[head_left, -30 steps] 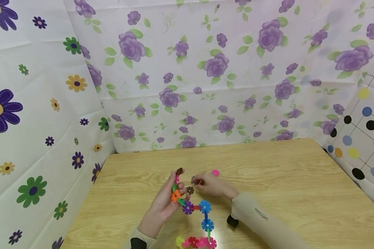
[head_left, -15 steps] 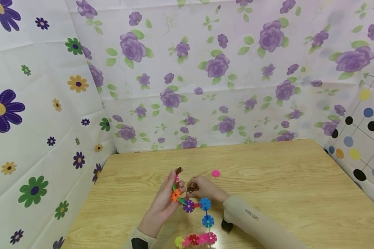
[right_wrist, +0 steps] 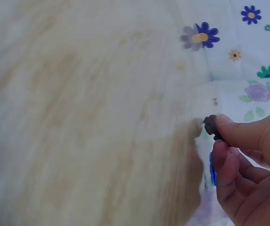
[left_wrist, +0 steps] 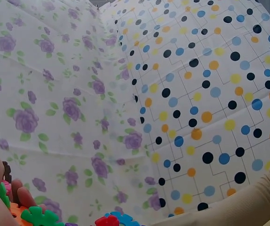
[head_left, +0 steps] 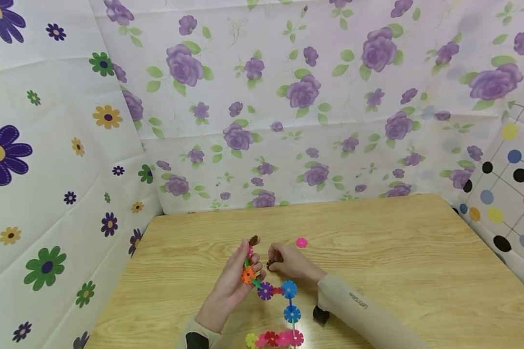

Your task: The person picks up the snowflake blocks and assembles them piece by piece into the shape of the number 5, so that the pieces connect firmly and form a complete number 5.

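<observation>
A chain of interlocking flower-shaped plastic discs hangs from my left hand and runs down to the table's front. Its top end is a brown disc, followed by pink, green and orange ones under my left thumb and fingers. The left wrist view shows green and red discs of it. Just right of there, my right hand pinches a dark brown disc between thumb and index finger. A blue disc shows at the lower fingers of that hand, partly hidden.
A loose pink disc lies on the wooden table behind my right hand. The chain's lower end, with pink, red and yellow-green discs, is near the front edge. Patterned cloths stand around the table.
A brown disc by my left fingertips is now in my right hand's pinch. My right hand went left to it, then shifted slightly back right. The left hand keeps hold of the chain.
</observation>
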A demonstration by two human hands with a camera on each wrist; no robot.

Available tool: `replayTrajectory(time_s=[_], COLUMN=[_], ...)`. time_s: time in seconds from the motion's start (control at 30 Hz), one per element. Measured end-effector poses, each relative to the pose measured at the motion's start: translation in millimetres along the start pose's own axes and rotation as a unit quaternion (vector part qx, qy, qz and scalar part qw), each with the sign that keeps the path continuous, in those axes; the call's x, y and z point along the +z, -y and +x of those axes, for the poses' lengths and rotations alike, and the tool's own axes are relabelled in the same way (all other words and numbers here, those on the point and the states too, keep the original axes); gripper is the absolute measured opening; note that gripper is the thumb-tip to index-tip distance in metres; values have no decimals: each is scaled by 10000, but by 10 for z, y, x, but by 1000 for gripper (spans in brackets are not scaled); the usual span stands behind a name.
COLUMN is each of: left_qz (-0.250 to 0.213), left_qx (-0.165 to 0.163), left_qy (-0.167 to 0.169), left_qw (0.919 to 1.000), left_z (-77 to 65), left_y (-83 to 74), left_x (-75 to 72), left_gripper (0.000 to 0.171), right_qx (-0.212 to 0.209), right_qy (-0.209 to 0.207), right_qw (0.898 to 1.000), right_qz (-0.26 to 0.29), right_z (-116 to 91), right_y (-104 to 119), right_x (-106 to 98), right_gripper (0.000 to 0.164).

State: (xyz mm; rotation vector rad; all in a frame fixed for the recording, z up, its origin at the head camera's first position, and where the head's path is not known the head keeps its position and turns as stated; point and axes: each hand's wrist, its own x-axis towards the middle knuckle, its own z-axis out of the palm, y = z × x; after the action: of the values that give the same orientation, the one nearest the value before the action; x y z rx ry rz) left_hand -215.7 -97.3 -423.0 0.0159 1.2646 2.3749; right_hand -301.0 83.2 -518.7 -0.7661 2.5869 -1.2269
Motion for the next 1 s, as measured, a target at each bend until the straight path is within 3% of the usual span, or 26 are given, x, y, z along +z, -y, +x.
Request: replayTrajectory(time_s=[0.17,0.6,1.0], left_qz=[-128,-296,-273], left_qx=[25,-196,-256], left_qy=[-19,153,131], left_qw=[9999,9993,9992], left_z=[15,57,93], left_y=[13,52,76], left_x=[-3,12,57], left_gripper=[40,34,33], right_qx=[119,258,255], right_qy=[-260,-877,-825], right_qw=[9984,9911,9894], right_qz=[481,967,1166], right_z=[-23,-56,-191], right_y=[4,94,267], right_x=[-84,-342,-567], right_gripper=[4,12,21])
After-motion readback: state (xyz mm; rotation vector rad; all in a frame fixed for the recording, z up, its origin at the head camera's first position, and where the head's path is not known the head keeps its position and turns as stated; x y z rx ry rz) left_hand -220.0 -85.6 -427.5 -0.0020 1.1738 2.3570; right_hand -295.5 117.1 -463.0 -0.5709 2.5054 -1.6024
